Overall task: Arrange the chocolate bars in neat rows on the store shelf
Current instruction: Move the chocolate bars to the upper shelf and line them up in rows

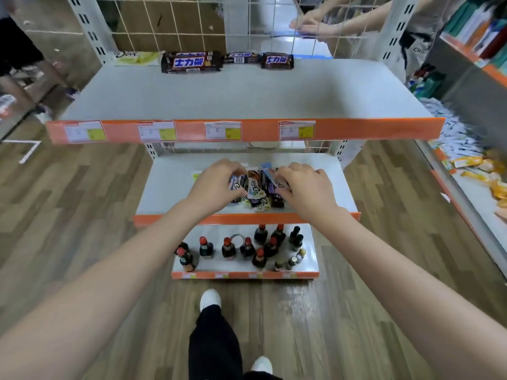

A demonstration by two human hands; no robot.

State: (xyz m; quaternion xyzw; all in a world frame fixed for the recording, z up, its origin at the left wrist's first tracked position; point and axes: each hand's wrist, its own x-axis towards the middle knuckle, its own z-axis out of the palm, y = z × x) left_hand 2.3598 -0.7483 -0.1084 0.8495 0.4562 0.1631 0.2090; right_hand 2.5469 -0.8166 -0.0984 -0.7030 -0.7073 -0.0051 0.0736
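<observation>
i've got a short row of chocolate bars (227, 61) along the back of the top shelf (247, 97); both my left hand (216, 185) and right hand (304, 187) curl into the loose pile (258, 189) on the middle shelf (170, 185), so most remains, i'd say.

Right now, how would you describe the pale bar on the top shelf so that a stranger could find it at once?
Start at the top shelf, the widest one, with an orange front strip. Along its back edge, by the wire grid, lies a short row of bars. The pale Dove bar is the leftmost one, cream and light green, whereas its neighbours, the Snickers bars, are dark brown.
</observation>
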